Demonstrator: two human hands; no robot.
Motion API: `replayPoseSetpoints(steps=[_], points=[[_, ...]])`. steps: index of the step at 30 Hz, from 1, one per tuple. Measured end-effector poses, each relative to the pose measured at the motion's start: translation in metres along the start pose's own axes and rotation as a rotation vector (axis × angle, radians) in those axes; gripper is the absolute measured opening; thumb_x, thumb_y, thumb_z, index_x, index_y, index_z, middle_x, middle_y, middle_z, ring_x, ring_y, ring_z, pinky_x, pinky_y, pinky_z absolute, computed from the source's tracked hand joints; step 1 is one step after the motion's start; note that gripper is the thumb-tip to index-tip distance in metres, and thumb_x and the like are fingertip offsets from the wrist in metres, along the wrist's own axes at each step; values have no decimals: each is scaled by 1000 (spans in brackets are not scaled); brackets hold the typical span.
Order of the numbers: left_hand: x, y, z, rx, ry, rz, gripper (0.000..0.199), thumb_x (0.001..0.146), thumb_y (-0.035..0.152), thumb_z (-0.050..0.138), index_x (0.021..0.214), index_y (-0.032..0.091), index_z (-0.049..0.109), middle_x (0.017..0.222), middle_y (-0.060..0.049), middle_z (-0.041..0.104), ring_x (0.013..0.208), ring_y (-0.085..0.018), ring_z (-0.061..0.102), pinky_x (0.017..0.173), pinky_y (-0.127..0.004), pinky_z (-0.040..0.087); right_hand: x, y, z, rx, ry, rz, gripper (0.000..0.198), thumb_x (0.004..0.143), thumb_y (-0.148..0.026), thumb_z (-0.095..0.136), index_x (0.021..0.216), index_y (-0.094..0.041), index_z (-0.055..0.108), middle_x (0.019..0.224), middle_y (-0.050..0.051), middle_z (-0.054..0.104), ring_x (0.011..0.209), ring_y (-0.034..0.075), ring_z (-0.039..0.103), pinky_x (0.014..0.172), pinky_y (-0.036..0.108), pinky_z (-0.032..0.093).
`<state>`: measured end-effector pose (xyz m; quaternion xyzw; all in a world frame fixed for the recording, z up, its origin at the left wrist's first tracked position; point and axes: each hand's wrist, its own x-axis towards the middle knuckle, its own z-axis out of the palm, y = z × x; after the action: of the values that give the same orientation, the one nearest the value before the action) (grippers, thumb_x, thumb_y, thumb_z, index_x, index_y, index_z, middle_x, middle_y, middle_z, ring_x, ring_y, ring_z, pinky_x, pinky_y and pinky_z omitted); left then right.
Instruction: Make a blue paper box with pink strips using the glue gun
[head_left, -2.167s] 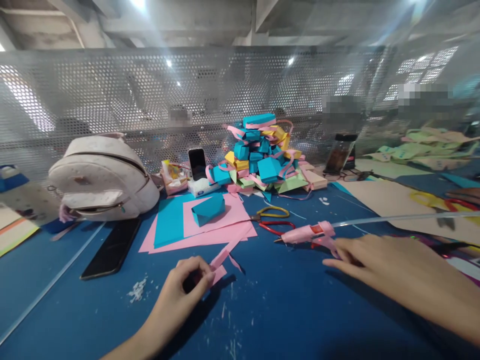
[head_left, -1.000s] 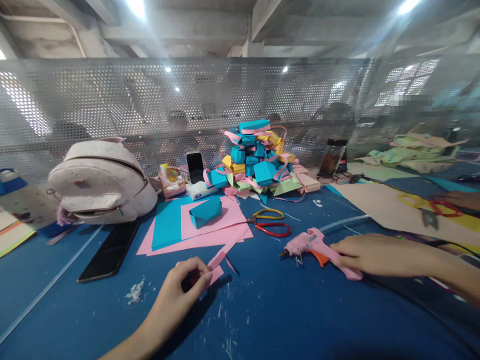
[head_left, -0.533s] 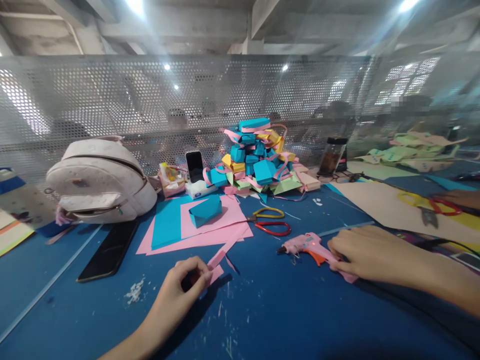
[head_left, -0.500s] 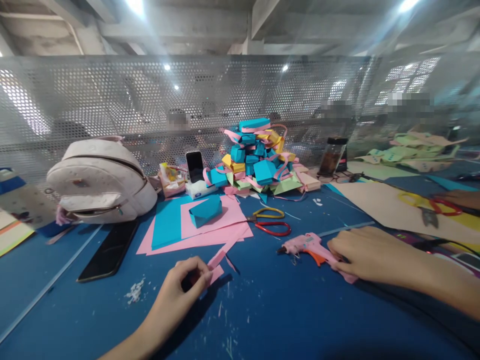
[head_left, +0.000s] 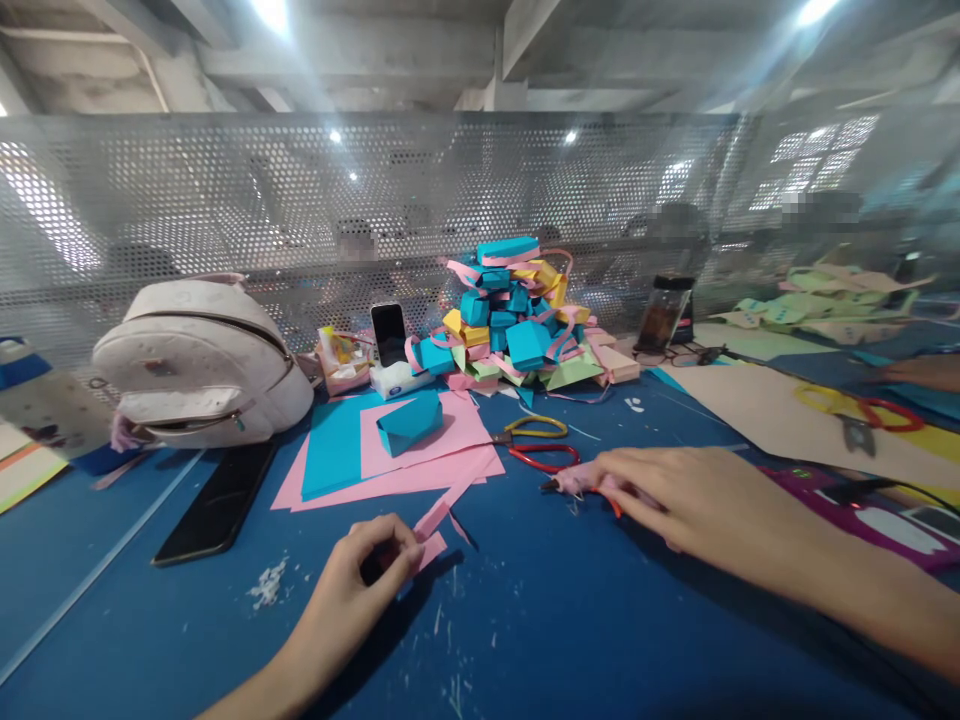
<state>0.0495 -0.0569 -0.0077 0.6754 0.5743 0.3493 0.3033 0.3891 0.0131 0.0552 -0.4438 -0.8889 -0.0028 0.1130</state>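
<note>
Pinching the near end of a thin pink paper strip (head_left: 439, 520) between thumb and fingers, the left hand (head_left: 360, 580) pins it flat on the blue table (head_left: 570, 620), likely to keep it steady. The right hand (head_left: 675, 495) lies closed over a pink plastic glue gun (head_left: 574, 482), nozzle pointing left toward the strip. Red-and-yellow-handled scissors (head_left: 536, 442) sit just behind the gun; bare table lies between the hands and toward the near edge.
</note>
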Motion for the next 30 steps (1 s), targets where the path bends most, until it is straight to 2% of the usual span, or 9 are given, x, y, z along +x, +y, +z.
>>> replayPoseSetpoints(steps=[1, 3, 5, 7, 10, 13, 16, 26, 30], points=[[0, 0, 0, -1, -7, 3, 30, 94, 43, 51, 78, 21, 61, 78, -2, 64, 75, -19, 53, 62, -28, 33, 2, -9, 1, 81, 4, -103, 32, 99, -28, 38, 111, -26, 67, 109, 4, 72, 95, 23, 70, 76, 33, 50], [0, 1, 0, -3, -29, 20, 28, 95, 42, 53, 79, 21, 62, 80, -3, 64, 78, -19, 54, 67, -29, 35, 8, -28, 8, 209, -19, -272, 36, 99, -20, 36, 124, -28, 60, 120, 4, 67, 107, 21, 65, 87, 34, 50], [0, 2, -1, -5, -59, 47, 27, 95, 41, 54, 78, 21, 63, 83, -3, 65, 81, -20, 54, 73, -30, 37, 18, -45, 19, 250, -43, -372, 46, 94, -9, 37, 133, -28, 55, 122, 6, 65, 106, 21, 63, 84, 33, 51], [-1, 4, -2, -5, -89, 79, 25, 94, 39, 55, 77, 21, 62, 84, -3, 65, 83, -20, 54, 78, -32, 37, 31, -58, 34, 222, -35, -422, 51, 92, -4, 40, 134, -30, 55, 120, 6, 63, 103, 21, 62, 77, 31, 50], [-1, 7, -3, -6, -134, 123, 23, 94, 35, 56, 76, 22, 62, 85, -3, 65, 86, -21, 54, 82, -33, 36, 51, -68, 56, 120, 20, -507, 35, 97, -12, 46, 125, -27, 62, 123, 8, 60, 104, 22, 58, 81, 34, 48], [-2, 8, -5, -11, -162, 146, 22, 94, 33, 56, 77, 22, 63, 83, -1, 64, 86, -21, 54, 84, -32, 35, 64, -69, 67, 101, 24, -514, 20, 98, -16, 51, 105, -22, 69, 118, 7, 61, 104, 21, 56, 82, 33, 46], [-3, 7, -5, -20, -164, 135, 22, 95, 34, 56, 77, 22, 62, 82, -1, 63, 88, -20, 53, 83, -31, 35, 64, -68, 69, 233, -15, -501, 15, 99, -21, 54, 94, -20, 68, 111, 5, 62, 98, 18, 56, 78, 29, 45], [1, 5, -1, -20, -134, 33, 24, 96, 33, 52, 76, 21, 56, 78, 0, 59, 79, -19, 50, 73, -30, 35, 32, -71, 79, 913, -99, -345, 8, 94, -13, 57, 92, -19, 61, 100, 2, 54, 89, 13, 55, 80, 26, 45], [0, 10, 2, 91, -167, 159, 20, 96, 28, 51, 79, 21, 57, 82, -1, 61, 85, -19, 50, 78, -32, 38, 33, -69, 81, 1031, -86, -368, 9, 96, -14, 51, 91, -18, 57, 93, 2, 56, 83, 13, 52, 75, 26, 43]])
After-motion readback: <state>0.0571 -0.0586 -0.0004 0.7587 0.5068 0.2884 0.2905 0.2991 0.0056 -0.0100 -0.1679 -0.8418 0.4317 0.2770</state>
